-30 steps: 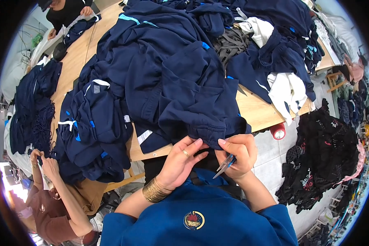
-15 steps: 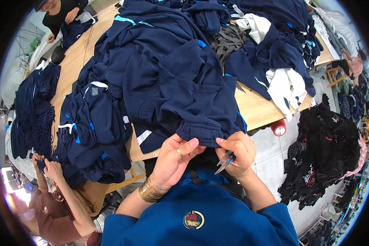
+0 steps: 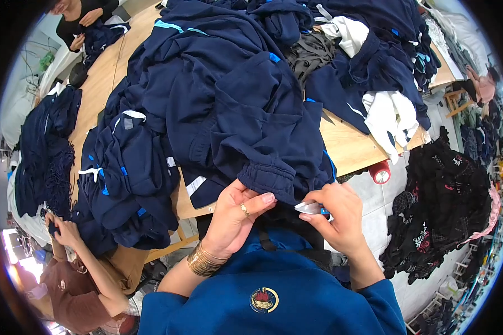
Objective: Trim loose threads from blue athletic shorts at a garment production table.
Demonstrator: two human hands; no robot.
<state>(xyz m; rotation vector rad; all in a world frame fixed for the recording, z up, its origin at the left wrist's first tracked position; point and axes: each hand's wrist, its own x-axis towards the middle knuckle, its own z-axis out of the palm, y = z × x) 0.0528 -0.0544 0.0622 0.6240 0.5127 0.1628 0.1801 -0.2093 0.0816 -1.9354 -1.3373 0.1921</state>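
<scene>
Close to the table's near edge, my left hand pinches the gathered elastic band of a navy garment between thumb and fingers. A ring and several thin gold bangles are on that arm. My right hand is closed around small thread snips with pale blades and a blue part. The blades point left toward the lower corner of the band. Whether they touch the cloth or a thread there, I cannot tell. The rest of the garment lies up over the navy heap beyond my hands.
Navy garments heap over the wooden table, with white pieces and grey strips at the right. Black clothes pile on the floor beside a red round object. Two people handle cloth at the left.
My right hand has moved right, off the band's corner, and the snips have turned so their blades point left. My left hand keeps its hold, the band shifting slightly left.
</scene>
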